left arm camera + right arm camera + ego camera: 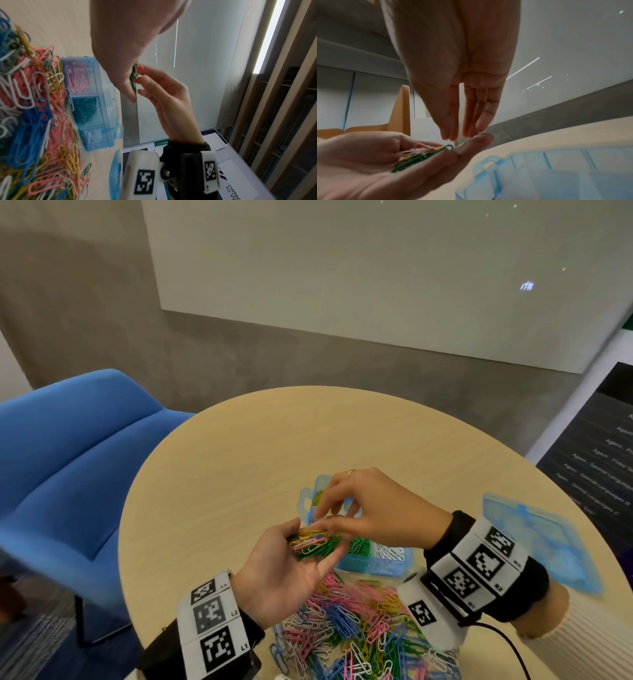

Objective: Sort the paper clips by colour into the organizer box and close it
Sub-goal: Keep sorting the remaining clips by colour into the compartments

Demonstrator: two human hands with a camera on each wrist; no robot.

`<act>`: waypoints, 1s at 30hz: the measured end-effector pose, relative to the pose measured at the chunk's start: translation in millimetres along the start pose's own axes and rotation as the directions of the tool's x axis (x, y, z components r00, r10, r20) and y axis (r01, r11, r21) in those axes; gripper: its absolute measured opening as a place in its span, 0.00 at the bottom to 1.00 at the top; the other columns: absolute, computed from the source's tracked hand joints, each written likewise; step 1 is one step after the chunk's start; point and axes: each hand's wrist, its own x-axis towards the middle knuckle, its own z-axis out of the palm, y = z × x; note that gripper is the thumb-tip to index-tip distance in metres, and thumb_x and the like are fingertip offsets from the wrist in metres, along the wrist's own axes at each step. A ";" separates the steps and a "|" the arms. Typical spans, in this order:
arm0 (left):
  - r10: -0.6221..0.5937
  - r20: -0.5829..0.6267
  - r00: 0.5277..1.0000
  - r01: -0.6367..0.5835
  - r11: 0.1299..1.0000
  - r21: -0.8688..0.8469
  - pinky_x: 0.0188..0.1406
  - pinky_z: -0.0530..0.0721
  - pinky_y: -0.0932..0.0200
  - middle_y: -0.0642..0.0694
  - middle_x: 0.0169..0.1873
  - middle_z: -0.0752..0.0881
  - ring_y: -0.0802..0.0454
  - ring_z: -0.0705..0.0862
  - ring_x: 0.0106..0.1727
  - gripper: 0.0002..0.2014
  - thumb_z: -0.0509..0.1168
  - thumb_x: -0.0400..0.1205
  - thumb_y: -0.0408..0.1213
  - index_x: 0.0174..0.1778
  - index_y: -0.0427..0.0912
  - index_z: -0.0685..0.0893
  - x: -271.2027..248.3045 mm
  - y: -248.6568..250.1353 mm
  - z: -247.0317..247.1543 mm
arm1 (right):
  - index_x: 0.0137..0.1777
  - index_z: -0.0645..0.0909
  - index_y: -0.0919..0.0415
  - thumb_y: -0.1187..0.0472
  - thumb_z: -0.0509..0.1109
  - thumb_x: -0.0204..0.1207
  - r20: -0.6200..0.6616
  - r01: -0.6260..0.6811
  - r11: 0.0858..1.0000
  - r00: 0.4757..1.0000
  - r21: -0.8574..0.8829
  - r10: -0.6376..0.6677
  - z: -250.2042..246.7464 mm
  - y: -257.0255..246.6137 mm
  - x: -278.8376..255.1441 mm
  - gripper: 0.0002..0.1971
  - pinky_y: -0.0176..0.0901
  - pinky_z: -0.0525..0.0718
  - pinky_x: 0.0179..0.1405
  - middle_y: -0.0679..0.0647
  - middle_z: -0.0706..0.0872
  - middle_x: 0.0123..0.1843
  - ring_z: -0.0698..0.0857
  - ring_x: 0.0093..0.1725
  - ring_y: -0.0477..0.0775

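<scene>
Here two hands work above one round, pale wooden bench (239, 460). The left hand (284, 573) lies palm up with its fingers loosely curled, cupping a small bunch of paper clips (315, 544), mostly green with some yellow and pink; its grip is a loose cradle round that bunch. The right hand (373, 508) hangs just above it, fingers pointing down, thumb and forefinger drawn together over the bunch; whether this grip holds a clip cannot be told. Directly beyond the hands stands one translucent blue organizer box (373, 565), open, with its compartments in a row: the left wrist view shows three filled ones, one with pink clips (78, 78), one with green (86, 109) and one with white (93, 136). One matching blue lid (534, 539) lies to the right, behind the right wrist, blurred. On the near side of the bench, touching the box's near wall, spreads one large loose heap of clips (356, 628), too many to count, in pink, blue, yellow, green and white, all tangled together. One blue chair (68, 467) stands at the left of the bench.
</scene>
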 end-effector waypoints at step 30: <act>-0.009 -0.053 0.999 0.009 1.000 -0.005 0.66 0.75 0.34 0.23 0.60 0.83 0.32 0.82 0.64 0.22 0.52 0.90 0.39 0.68 0.21 0.73 -3.3 0.8 4.1 | 0.49 0.85 0.60 0.63 0.69 0.80 0.047 -0.055 0.998 0.997 0.033 0.053 17.8 1.9 5.6 0.04 0.27 0.74 0.35 0.50 0.85 0.40 0.81 0.37 0.43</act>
